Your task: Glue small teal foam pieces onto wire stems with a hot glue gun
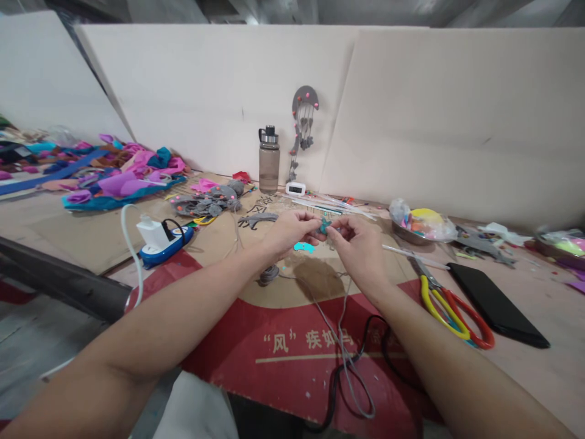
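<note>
In the middle of the head view, my left hand (297,231) and my right hand (359,241) meet above the cardboard sheet. Between their fingertips they pinch a small teal felt piece (325,225), and its exact shape is too small to make out. Bright cyan scraps (304,247) lie on the cardboard just below the hands. A grey cord ball (268,274) sits near my left wrist, its thin cord trailing towards the front edge. Behind the left hand lies a grey curved felt piece (258,218).
Yellow-and-red-handled scissors (450,308) and a black phone (496,302) lie at right. A water bottle (269,161) stands at the back, near a hanging grey moon ornament (305,100). A blue power strip (167,245) and colourful felt scraps (132,174) are at left; a metal bowl (418,235) sits back right.
</note>
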`<state>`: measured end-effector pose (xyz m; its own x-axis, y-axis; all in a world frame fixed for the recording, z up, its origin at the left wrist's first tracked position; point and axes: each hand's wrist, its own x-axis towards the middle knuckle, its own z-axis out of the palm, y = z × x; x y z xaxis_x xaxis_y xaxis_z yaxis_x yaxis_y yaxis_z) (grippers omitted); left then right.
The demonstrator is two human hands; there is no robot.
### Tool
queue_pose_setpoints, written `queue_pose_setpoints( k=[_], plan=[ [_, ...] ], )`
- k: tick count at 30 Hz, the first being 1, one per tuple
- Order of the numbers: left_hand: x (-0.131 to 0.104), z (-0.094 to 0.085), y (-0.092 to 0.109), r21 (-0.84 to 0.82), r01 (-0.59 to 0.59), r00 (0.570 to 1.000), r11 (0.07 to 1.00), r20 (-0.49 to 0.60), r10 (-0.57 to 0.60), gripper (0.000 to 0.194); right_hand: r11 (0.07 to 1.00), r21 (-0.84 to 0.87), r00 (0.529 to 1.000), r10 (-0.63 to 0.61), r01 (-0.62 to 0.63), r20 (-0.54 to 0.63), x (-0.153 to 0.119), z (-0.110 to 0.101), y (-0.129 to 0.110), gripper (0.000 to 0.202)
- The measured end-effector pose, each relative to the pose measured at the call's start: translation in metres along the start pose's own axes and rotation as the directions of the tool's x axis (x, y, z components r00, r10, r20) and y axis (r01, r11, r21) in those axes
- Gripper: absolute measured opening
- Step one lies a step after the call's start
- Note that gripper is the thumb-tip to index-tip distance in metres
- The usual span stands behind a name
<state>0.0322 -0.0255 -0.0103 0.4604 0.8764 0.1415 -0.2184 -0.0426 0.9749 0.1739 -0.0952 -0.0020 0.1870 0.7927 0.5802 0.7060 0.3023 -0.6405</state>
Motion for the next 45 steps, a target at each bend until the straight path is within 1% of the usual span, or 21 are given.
queue_pose_setpoints(
  k=[4, 7, 10, 15, 18, 22, 24, 25, 27, 29, 31, 34, 36, 38, 42, 45],
  plan=[
    [-0.003, 0.002, 0.003, 0.069, -0.017, 1.0, 0.997, 0.003, 0.017, 0.006, 0.998, 0.021, 0.998, 0.058, -0.058, -0.018, 0.001, 0.0, -0.002, 0.012],
    [-0.006, 0.003, 0.005, 0.112, -0.022, 1.0, 0.993, 0.014, 0.021, 0.004, 0.998, 0.021, 0.998, 0.065, -0.065, -0.013, 0.001, -0.001, -0.003, 0.02],
    [-0.006, 0.003, 0.006, 0.149, -0.026, 1.0, 0.988, 0.021, 0.023, 0.003, 0.996, 0.027, 0.996, 0.082, -0.083, 0.017, 0.002, -0.002, -0.002, 0.022],
    [-0.005, 0.002, 0.006, 0.255, -0.055, 0.998, 0.965, 0.031, 0.049, 0.004, 0.975, 0.118, 0.98, 0.177, -0.186, 0.086, 0.002, -0.003, 0.0, 0.024],
    [-0.005, 0.001, 0.005, 0.338, -0.074, 0.997, 0.938, 0.03, 0.067, 0.006, 0.968, 0.128, 0.973, 0.203, -0.217, 0.11, 0.002, -0.004, -0.004, 0.023],
    [-0.004, -0.001, 0.002, 0.418, -0.122, 0.992, 0.9, 0.064, 0.104, 0.006, 0.962, 0.13, 0.966, 0.222, -0.24, 0.135, 0.003, -0.004, -0.008, 0.019],
    [-0.003, -0.002, 0.002, 0.379, -0.117, 0.992, 0.918, 0.083, 0.093, 0.006, 0.953, 0.154, 0.959, 0.239, -0.262, 0.15, 0.005, -0.003, -0.005, 0.017],
    [-0.003, -0.002, 0.003, 0.326, -0.098, 0.993, 0.94, 0.097, 0.07, 0.006, 0.945, 0.18, 0.957, 0.246, -0.272, 0.154, 0.006, -0.002, -0.002, 0.017],
    [-0.002, -0.003, 0.005, 0.186, -0.017, 0.989, 0.982, 0.144, -0.01, 0.01, 0.918, 0.253, 0.949, 0.271, -0.305, 0.159, 0.008, -0.001, 0.005, 0.018],
    [-0.002, -0.004, 0.009, 0.053, 0.091, 0.974, 0.994, 0.205, -0.1, 0.013, 0.87, 0.34, 0.933, 0.315, -0.358, 0.176, 0.009, 0.0, 0.011, 0.02],
    [-0.001, -0.006, 0.012, -0.035, 0.174, 0.955, 0.984, 0.251, -0.16, 0.015, 0.802, 0.416, 0.903, 0.371, -0.428, 0.215, 0.01, 0.0, 0.014, 0.022],
    [0.0, -0.008, 0.013, -0.098, 0.234, 0.948, 0.967, 0.244, -0.205, 0.017, 0.71, 0.498, 0.867, 0.419, -0.498, 0.27, 0.009, -0.002, 0.013, 0.021],
    [0.0, -0.009, 0.012, -0.111, 0.234, 0.957, 0.966, 0.204, -0.208, 0.016, 0.674, 0.531, 0.857, 0.424, -0.514, 0.291, 0.009, -0.004, 0.01, 0.02],
    [-0.001, -0.01, 0.012, -0.114, 0.2, 0.97, 0.973, 0.165, -0.179, 0.016, 0.658, 0.55, 0.857, 0.419, -0.515, 0.3, 0.008, -0.005, 0.007, 0.019],
    [-0.002, -0.009, 0.012, -0.12, 0.107, 0.993, 0.987, 0.054, -0.101, 0.009, 0.65, 0.564, 0.859, 0.42, -0.509, 0.293, 0.007, -0.007, 0.006, 0.02],
    [0.0, -0.009, 0.012, -0.131, 0.06, 0.997, 0.99, -0.038, -0.065, 0.01, 0.65, 0.558, 0.855, 0.437, -0.516, 0.281, 0.007, -0.007, 0.007, 0.023]
  ],
)
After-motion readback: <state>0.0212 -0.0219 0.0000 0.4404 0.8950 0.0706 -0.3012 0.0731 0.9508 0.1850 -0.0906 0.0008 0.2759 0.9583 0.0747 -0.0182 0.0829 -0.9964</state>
